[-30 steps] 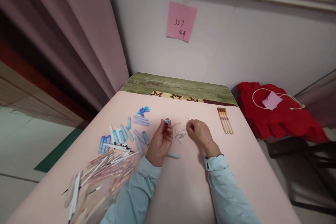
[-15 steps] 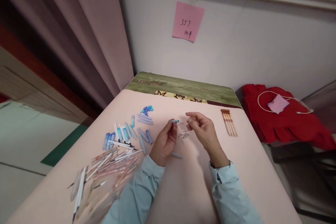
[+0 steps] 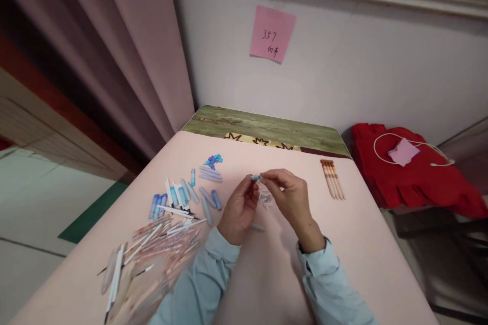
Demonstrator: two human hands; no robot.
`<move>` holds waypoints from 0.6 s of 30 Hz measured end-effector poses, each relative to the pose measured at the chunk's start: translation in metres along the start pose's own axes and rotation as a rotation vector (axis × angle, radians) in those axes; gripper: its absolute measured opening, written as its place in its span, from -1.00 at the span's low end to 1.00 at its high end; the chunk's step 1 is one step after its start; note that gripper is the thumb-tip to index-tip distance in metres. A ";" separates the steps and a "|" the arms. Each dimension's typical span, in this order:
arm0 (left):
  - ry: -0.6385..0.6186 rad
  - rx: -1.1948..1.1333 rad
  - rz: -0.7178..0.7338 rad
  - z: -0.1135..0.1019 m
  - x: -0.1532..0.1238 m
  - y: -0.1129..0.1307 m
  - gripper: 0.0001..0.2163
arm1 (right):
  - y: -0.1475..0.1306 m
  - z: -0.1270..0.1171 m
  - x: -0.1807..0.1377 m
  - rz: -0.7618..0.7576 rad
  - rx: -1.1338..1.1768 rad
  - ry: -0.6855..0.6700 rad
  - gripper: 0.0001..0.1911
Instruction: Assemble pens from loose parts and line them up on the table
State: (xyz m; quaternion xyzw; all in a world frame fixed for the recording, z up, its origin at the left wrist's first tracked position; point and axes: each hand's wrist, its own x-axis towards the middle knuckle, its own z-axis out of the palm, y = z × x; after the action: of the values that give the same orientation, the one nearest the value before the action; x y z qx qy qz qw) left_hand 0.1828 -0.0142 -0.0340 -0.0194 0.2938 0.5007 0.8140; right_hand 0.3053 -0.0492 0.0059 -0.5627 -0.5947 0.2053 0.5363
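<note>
My left hand (image 3: 239, 209) pinches a short light-blue pen barrel (image 3: 255, 177) between thumb and fingers above the middle of the table. Thumb and forefinger of my right hand (image 3: 290, 195) are closed at the barrel's right end. Whatever small part they may hold is hidden. Beneath the hands lies a small heap of clear plastic pieces (image 3: 266, 198). A pale blue-grey pen piece (image 3: 257, 227) rests near my left wrist. To the left are blue barrels (image 3: 155, 206), lilac tapered pieces (image 3: 210, 174) and a little pile of blue parts (image 3: 213, 161).
Pink and clear pen parts (image 3: 168, 244) with white, dark-tipped refills (image 3: 116, 279) cover the table's front left. Several assembled brown-capped pens (image 3: 333, 180) lie in a row at the right. A red cloth-covered stool (image 3: 366, 172) stands beyond the table's right edge.
My right hand has moved left, bringing its closed fingertips to the end of the light-blue barrel. My left hand has stayed nearly in place, still holding the barrel.
</note>
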 end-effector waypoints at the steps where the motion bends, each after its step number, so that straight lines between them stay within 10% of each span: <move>1: -0.008 0.009 0.005 -0.001 0.000 0.000 -0.90 | 0.001 0.000 0.000 -0.049 -0.062 0.003 -0.92; 18: -0.020 0.014 -0.019 0.000 -0.001 -0.002 -0.88 | 0.003 0.001 0.001 -0.115 -0.159 -0.032 -0.90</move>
State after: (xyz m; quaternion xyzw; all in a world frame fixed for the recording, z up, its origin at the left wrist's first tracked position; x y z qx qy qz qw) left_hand 0.1845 -0.0162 -0.0339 -0.0114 0.2888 0.4911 0.8218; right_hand 0.3059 -0.0476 0.0034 -0.5650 -0.6490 0.1350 0.4914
